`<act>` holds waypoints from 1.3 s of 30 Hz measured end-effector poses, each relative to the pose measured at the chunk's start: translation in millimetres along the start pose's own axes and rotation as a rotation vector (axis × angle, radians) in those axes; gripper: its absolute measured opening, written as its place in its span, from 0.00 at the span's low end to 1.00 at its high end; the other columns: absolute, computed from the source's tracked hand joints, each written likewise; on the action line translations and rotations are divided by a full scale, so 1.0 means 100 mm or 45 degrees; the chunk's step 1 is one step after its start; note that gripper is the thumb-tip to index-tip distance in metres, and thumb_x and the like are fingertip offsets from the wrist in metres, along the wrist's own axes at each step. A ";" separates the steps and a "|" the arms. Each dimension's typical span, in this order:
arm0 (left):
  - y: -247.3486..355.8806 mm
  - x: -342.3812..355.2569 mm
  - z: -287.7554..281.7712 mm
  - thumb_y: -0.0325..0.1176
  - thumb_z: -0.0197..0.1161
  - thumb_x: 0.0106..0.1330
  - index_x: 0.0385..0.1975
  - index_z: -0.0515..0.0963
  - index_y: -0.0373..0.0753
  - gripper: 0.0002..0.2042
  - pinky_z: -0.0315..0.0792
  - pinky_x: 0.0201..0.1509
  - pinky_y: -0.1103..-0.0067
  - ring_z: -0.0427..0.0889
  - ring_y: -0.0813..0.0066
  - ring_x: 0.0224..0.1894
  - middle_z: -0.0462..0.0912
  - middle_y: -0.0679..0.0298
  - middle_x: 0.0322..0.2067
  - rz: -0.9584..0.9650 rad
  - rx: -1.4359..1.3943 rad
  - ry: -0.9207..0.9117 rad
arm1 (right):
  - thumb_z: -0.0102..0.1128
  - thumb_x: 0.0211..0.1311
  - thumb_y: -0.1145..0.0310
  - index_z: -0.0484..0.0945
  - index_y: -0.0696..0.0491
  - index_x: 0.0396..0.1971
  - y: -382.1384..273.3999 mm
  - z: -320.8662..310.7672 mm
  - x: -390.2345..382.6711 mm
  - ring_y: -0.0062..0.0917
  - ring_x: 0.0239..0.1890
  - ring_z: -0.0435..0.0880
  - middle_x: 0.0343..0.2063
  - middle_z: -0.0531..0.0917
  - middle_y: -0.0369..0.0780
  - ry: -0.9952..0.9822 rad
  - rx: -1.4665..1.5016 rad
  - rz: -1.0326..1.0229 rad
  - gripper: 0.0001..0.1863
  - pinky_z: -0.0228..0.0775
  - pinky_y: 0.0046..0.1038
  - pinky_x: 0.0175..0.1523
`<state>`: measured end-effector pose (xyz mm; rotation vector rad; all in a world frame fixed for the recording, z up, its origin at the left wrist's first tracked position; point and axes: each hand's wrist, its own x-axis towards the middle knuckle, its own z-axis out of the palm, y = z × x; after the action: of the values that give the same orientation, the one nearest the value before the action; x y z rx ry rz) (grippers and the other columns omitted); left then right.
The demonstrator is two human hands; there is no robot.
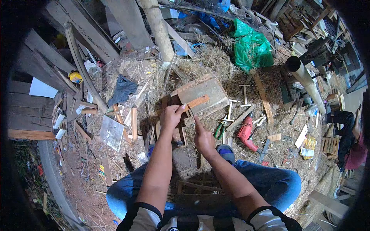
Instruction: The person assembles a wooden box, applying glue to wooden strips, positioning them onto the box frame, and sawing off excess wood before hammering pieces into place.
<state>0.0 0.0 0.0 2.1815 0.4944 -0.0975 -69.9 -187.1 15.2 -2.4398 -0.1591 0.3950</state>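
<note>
My left hand (171,116) is closed on a reddish-brown wooden strip (198,101), its thumb along the near side. The strip lies slantwise over a pale wooden board (204,91) on the ground in front of me. My right hand (204,138) is just right of the left, fingers curled and index finger stretched toward the strip. A thin dark edge shows between that fingertip and the strip; what the right hand holds is too small to make out. Right of this hand lie green-handled pliers (220,130) and a red power drill (245,134).
Straw and wood scraps cover the ground. A grey flat plate (112,133) lies at left, a green plastic bag (252,46) at the back. A wooden post (160,32) stands behind the board, a pipe-like pole (306,82) at right. Another person (352,138) is at far right.
</note>
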 end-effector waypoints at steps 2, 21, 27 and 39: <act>0.14 -0.07 -0.07 0.56 0.66 0.64 0.39 0.87 0.41 0.22 0.77 0.43 0.69 0.89 0.59 0.38 0.89 0.56 0.34 -0.019 0.090 0.012 | 0.54 0.64 0.71 0.54 0.31 0.75 -0.07 -0.07 -0.03 0.54 0.34 0.85 0.38 0.83 0.57 -0.001 -0.056 0.011 0.41 0.77 0.54 0.38; 0.05 -0.02 -0.01 0.59 0.64 0.64 0.39 0.87 0.44 0.23 0.78 0.43 0.63 0.87 0.51 0.39 0.88 0.54 0.34 0.024 0.159 0.052 | 0.54 0.61 0.75 0.55 0.38 0.75 -0.14 -0.09 -0.05 0.56 0.32 0.84 0.34 0.82 0.57 0.020 -0.070 0.010 0.41 0.76 0.55 0.38; 0.15 -0.06 -0.07 0.58 0.65 0.64 0.39 0.88 0.43 0.22 0.78 0.41 0.65 0.88 0.54 0.36 0.88 0.54 0.32 -0.022 0.122 0.009 | 0.56 0.58 0.75 0.51 0.38 0.76 -0.24 -0.17 -0.06 0.54 0.31 0.85 0.34 0.81 0.57 -0.040 -0.170 0.052 0.45 0.78 0.52 0.36; -0.30 0.16 0.12 0.56 0.64 0.66 0.39 0.87 0.41 0.22 0.77 0.40 0.66 0.87 0.52 0.35 0.88 0.53 0.32 0.131 -0.052 -0.004 | 0.60 0.56 0.74 0.45 0.37 0.77 -0.32 -0.15 -0.02 0.54 0.35 0.86 0.38 0.82 0.58 -0.096 -0.211 0.088 0.51 0.79 0.51 0.36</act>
<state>4.5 11.9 -34.2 2.1622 0.3782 -0.0343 -67.5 -171.8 47.1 -2.6002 -0.1453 0.5239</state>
